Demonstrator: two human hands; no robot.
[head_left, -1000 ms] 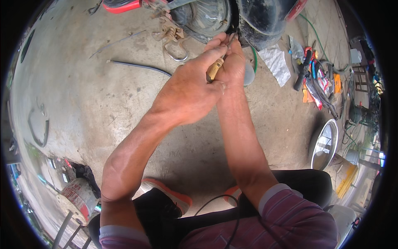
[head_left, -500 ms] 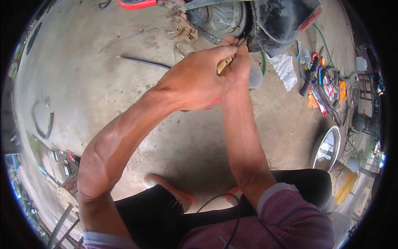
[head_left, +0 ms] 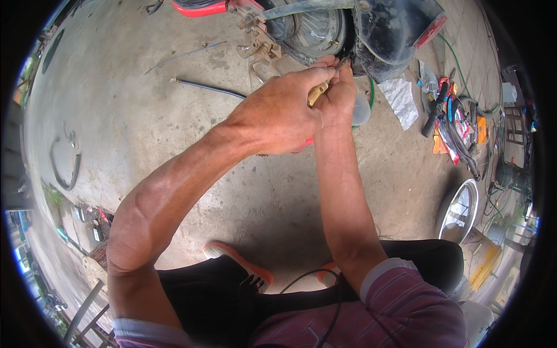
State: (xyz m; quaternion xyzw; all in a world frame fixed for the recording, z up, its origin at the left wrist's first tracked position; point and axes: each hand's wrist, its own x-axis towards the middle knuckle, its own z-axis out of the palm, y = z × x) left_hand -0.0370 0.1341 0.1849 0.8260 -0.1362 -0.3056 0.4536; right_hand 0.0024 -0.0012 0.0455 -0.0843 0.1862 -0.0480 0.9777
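Observation:
My left hand (head_left: 281, 110) and my right hand (head_left: 338, 95) are closed together in front of a wheel (head_left: 316, 29) at the top of the head view. Between my palms shows a yellowish piece (head_left: 317, 93), like a short handle; most of it is hidden by the fingers. At the fingertips a small dark thin end (head_left: 343, 62) sticks out, pinched by my right hand. The left thumb reaches toward that end. Just beyond the fingertips is a black mudguard (head_left: 391, 35) with a red reflector (head_left: 430, 32).
A translucent cup (head_left: 361, 109) stands beside my right wrist. A black cable (head_left: 212, 88) lies left of my hands. White cloth (head_left: 399, 101), a pile of hoses and packets (head_left: 455, 124) and a metal basin (head_left: 458, 211) are on the right. A hose (head_left: 67, 168) lies far left.
The whole view has shifted slightly, with the wheel and floor things a little to the right and lower. My hands keep nearly the same closed pose.

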